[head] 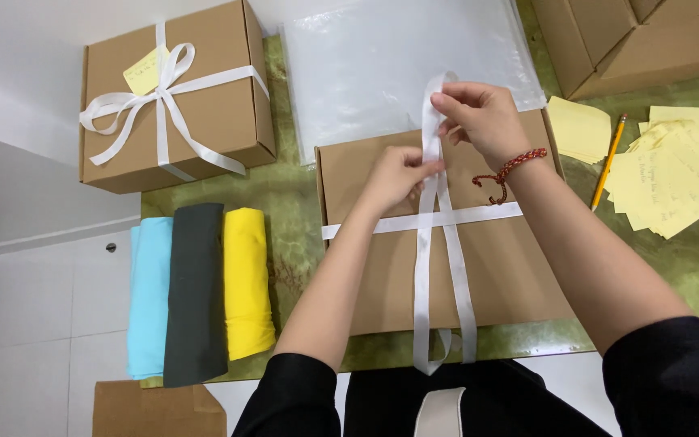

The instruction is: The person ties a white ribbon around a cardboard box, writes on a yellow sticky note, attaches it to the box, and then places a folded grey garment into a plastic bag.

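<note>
A flat brown cardboard box (pixel 511 267) lies on the green table (pixel 293 210) in front of me, crossed by a white ribbon (pixel 424 267). My left hand (pixel 398 174) pinches the ribbon over the box's far half. Just above the box's far edge, my right hand (pixel 483 117) holds the ribbon's raised end (pixel 433 93); a red cord bracelet (pixel 511 171) circles that wrist. Two ribbon strands run down toward me and hang off the near edge.
Another brown box (pixel 204 113) tied with a white bow and a yellow note stands at the far left. Three rolled cloths, light blue (pixel 149 295), dark grey (pixel 196 291) and yellow (pixel 248 283), lie at left. Clear plastic bags (pixel 366 65), yellow notes (pixel 665 182), a pencil (pixel 608 162) and more boxes (pixel 649 40) surround it.
</note>
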